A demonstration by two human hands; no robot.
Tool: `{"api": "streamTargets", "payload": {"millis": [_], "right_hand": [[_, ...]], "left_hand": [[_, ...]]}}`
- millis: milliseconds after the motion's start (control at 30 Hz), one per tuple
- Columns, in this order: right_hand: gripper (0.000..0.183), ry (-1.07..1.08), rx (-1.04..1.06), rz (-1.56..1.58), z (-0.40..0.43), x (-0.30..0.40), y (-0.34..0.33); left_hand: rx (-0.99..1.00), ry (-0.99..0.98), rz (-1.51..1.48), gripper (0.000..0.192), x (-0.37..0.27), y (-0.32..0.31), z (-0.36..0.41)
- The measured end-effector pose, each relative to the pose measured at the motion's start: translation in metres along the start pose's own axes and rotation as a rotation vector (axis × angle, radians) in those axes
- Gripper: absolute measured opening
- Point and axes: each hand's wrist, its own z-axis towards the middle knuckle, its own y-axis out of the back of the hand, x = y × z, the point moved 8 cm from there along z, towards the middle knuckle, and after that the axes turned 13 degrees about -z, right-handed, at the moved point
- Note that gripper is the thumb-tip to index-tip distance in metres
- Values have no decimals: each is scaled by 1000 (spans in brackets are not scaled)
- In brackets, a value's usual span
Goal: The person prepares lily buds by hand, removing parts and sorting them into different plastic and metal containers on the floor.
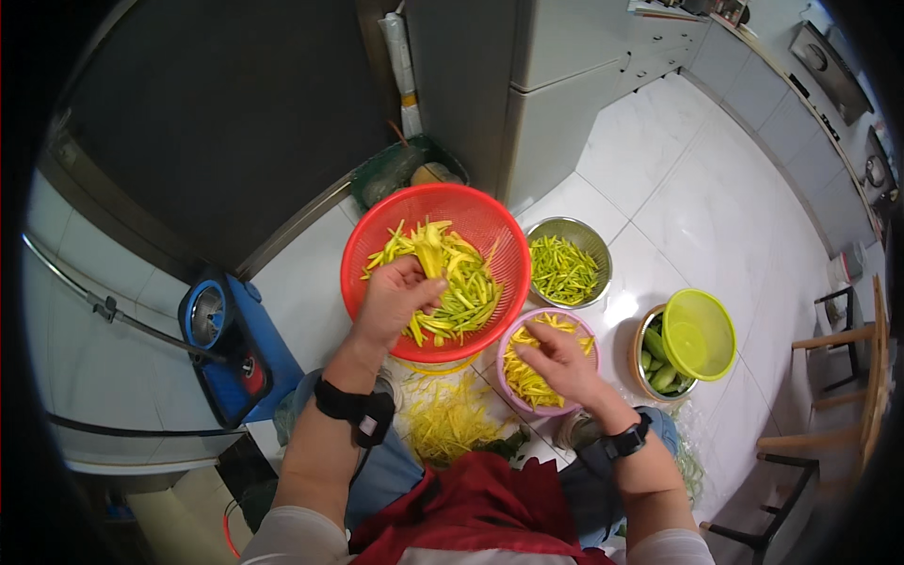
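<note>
My left hand (399,296) pinches a yellow flower bud, opened at its petals (429,247), above a large red plastic colander (508,247). Long green and yellow flower buds (466,289) lie in that colander. My right hand (561,360) is over a pink basket (595,353) that holds yellow buds (526,381); its thumb and fingers are apart, and I see nothing between them. Behind it, a steel colander (602,247) holds slim green-yellow buds (563,272). A heap of thin yellow strands (452,420) lies on the floor between my feet.
To the right, a lime green basket (699,335) tilts over a container of green vegetables (662,374). A blue mop bucket (265,353) stands at the left. Beyond the red colander are a dark green crate (364,187) and a grey refrigerator (554,127). Wooden chair parts (833,417) stand at the right.
</note>
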Motion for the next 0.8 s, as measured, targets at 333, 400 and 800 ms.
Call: {"api": "streamTargets", "payload": {"millis": [333, 400, 800], "right_hand": [[25, -46, 45, 306, 14, 44, -26], [25, -68, 24, 348, 13, 40, -26], [26, -116, -71, 345, 9, 25, -10]], "left_hand": [[286, 136, -158, 22, 34, -75, -18], [311, 118, -124, 26, 33, -73, -16], [136, -671, 396, 24, -34, -76, -33]]}}
